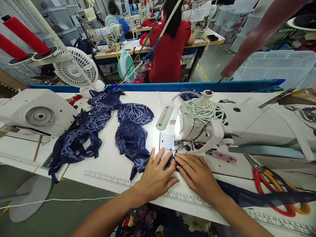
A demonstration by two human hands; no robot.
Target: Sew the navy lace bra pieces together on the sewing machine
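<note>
A small piece of navy fabric (170, 162) lies at the needle of a white sewing machine (195, 128). My left hand (158, 176) rests on it from the left, fingers spread flat and thumb out to the side. From the right, my right hand (196, 172) lies with its fingers stretched out, their tips touching the cloth near the presser foot. The thumb of that hand is hidden. Left of my left hand, a navy lace bra cup (132, 136) with patterned fabric attached lies on the white tabletop (106, 154).
Patterned navy lace pieces (92, 121) are heaped at the left by another machine head (39, 113). Red- and orange-handled scissors (259, 184), a pink thread snipper (223, 156) and a navy strip (242, 194) lie right. A white fan (75, 67) stands behind; a person in red (165, 52) sits beyond.
</note>
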